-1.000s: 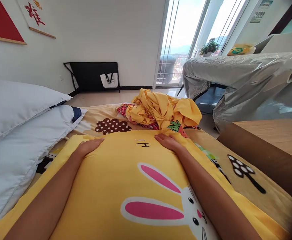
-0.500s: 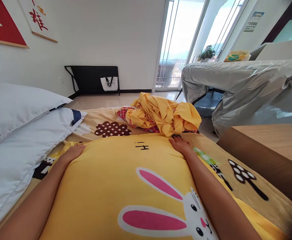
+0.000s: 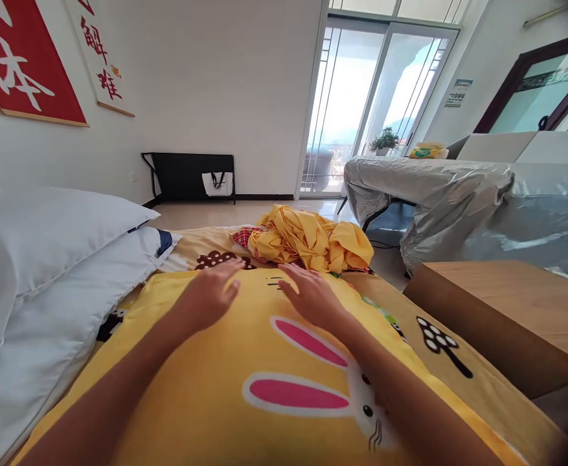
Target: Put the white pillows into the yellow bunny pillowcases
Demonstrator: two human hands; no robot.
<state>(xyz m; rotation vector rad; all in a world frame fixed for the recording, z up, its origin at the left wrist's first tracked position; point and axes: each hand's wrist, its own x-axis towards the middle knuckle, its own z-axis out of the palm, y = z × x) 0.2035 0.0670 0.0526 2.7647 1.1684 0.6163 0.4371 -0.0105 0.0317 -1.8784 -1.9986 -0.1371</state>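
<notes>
A yellow pillow [image 3: 201, 382] with a printed white rabbit lies flat before me on the bed. Over its far part is my left hand [image 3: 212, 294], fingers stretched out and holding nothing. My right hand [image 3: 310, 294] is a little to the right, also open, its fingers partly covering the printed letters near the far edge. Whether the palms press on the pillow or hover just above it, I cannot tell. Just past my right hand sits a crumpled heap of yellow cloth [image 3: 307, 236], with red checked fabric [image 3: 241, 237] showing beneath it.
White pillows [image 3: 70, 272] are stacked on the left side of the patterned bed sheet [image 3: 488, 388]. A wooden bedside cabinet [image 3: 511, 291] borders the right side. Beyond stand a plastic-covered table [image 3: 424, 178], a black folded frame [image 3: 181, 175] and a sliding glass door [image 3: 342, 97].
Both hands have moved inward from the pillow's left and right edges to its far middle. The camera view has tilted up. The yellow cloth heap looks unchanged.
</notes>
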